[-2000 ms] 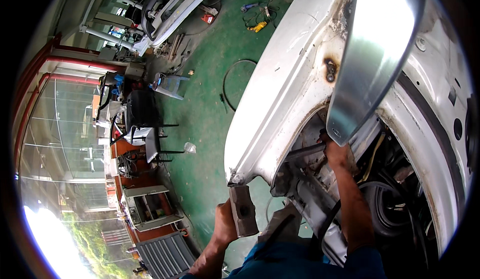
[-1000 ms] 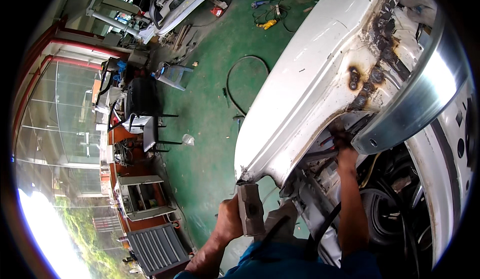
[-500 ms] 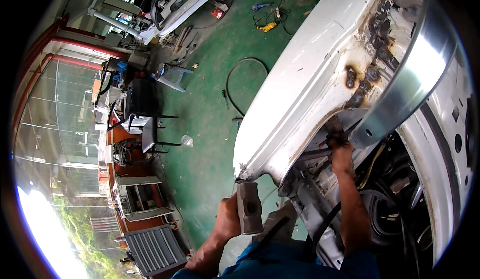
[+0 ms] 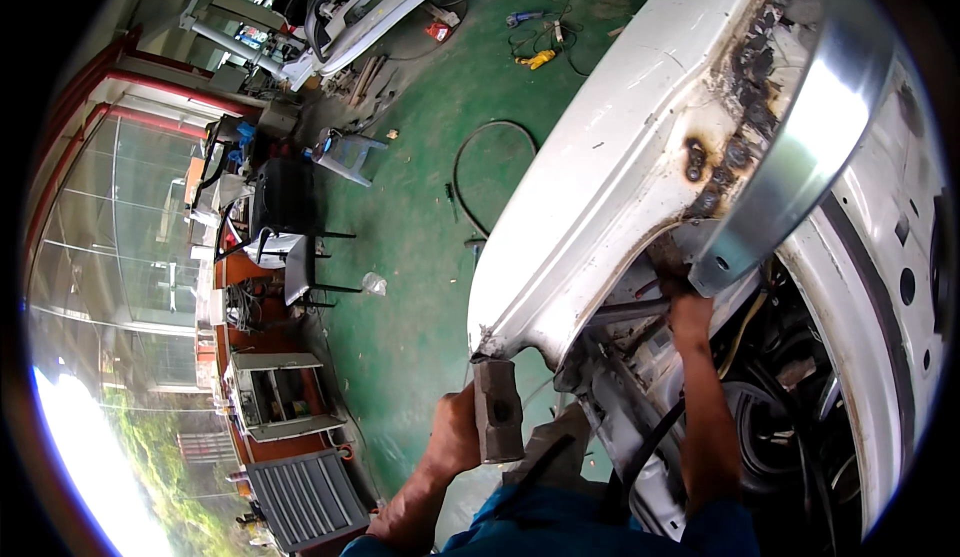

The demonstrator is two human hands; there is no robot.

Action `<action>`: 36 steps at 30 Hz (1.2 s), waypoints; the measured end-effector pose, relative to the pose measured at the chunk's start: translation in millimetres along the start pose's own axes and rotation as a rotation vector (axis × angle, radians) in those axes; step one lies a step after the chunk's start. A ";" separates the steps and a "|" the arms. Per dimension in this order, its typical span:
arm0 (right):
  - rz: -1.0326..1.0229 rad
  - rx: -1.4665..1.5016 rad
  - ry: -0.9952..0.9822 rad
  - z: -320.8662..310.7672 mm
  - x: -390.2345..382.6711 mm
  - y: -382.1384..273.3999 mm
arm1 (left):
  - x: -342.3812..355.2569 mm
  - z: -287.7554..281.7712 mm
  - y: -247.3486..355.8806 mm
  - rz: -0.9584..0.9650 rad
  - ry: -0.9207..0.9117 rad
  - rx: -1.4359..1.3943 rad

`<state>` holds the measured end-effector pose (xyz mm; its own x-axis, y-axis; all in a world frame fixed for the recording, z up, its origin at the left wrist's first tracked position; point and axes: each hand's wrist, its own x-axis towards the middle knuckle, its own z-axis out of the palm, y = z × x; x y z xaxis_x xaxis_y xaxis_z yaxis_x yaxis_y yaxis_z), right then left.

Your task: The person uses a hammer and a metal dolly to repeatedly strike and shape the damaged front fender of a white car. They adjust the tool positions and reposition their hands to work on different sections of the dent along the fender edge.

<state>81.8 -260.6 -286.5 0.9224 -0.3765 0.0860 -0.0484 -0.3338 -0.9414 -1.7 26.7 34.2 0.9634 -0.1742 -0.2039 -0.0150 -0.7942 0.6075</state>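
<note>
The hammer (image 4: 488, 397) is just below the low corner of the white panel (image 4: 580, 207). The left hand (image 4: 455, 433) is curled around the hammer; if that grip slips, the hammer could drop. The right hand (image 4: 688, 307) is right of the panel, its fingers too hidden to tell its grip. The shiny strip (image 4: 790, 177) near the panel could scrape that hand if bumped.

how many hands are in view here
2. The left hand holds the hammer at lower centre; the right hand is by the lower end of the shiny metal strip, partly hidden. No other hand shows.
</note>
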 end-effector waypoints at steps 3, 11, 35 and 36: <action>0.476 0.417 -0.054 -19.9 -0.6 -66.2 | -9.6 1.3 -12.5 -0.031 -0.004 -0.032; 0.183 0.225 -0.047 21.4 -1.2 3.9 | -5.7 0.6 -12.0 -0.046 -0.021 -0.175; 0.307 0.662 -0.010 -0.9 16.5 -76.7 | -7.0 -6.8 -5.9 -0.037 -0.070 -0.124; 0.309 0.677 -0.007 -0.2 19.4 -74.7 | -5.8 -6.1 -5.2 -0.026 -0.066 -0.134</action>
<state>103.2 -243.2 -214.5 0.9075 -0.3604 -0.2156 -0.0619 0.3930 -0.9174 -5.6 35.4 36.9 0.9431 -0.1965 -0.2682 0.0496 -0.7145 0.6979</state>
